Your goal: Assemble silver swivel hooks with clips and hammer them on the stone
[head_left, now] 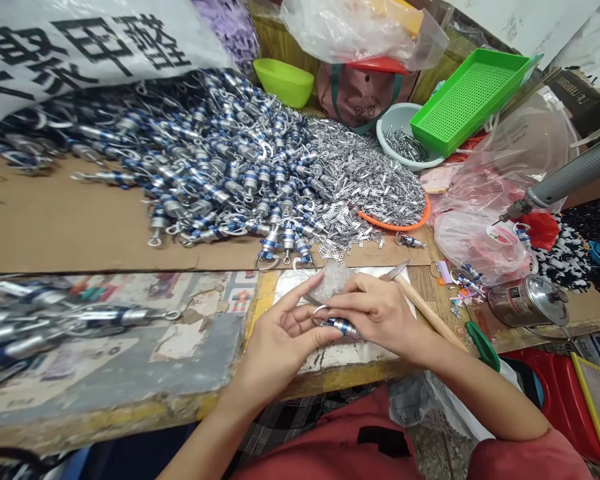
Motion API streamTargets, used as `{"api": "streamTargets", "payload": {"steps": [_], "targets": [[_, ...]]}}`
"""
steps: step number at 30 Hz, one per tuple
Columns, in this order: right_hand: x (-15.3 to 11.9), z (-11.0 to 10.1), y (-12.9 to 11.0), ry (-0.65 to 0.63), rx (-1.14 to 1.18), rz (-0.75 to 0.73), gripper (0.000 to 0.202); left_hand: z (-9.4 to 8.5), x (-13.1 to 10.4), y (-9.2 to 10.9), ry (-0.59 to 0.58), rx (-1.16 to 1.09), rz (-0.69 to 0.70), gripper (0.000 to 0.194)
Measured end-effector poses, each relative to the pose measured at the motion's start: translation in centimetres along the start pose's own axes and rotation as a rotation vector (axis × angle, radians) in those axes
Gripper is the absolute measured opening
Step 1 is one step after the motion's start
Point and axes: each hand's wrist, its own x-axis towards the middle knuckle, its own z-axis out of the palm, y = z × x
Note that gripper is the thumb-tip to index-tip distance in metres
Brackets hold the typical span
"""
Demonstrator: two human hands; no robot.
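Head view: both hands meet over the table edge, fingertips pinching one blue-banded metal swivel clip (339,325). The left hand (280,340) cups it from below, fingers curled half closed; the right hand (380,313) presses down on it from above, fingers closed around it. Just behind lies a clear plastic bag (333,280). Farther back sprawls a heap of matching clips (205,153), beside an orange tray (405,223) piled with small metal plates.

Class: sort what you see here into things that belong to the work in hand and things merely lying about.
In hand: blue-and-silver clip, held by left hand and right hand; pile of matching clips; small metal plates.

Lying about: lime bowl; green tray; metal tin.
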Motion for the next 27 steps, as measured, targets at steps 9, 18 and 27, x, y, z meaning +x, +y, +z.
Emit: {"api": "streamTargets", "payload": {"steps": [9, 18, 27], "targets": [[-8.8, -5.8, 4.6, -0.137, -0.519, 0.598, 0.036, 0.3, -0.1, 0.3, 0.045, 0.016, -0.024, 0.095], [-6.3, -6.5, -1.6, -0.07, -0.353, 0.085, 0.055, 0.4, -0.2, 0.4, 0.039, -0.002, -0.024, 0.102], [-7.1, -4.8, -2.2, -0.182, -0.471, 0.086, 0.054, 0.1, -0.2, 0.4, 0.023, 0.022, -0.007, 0.105]]}}
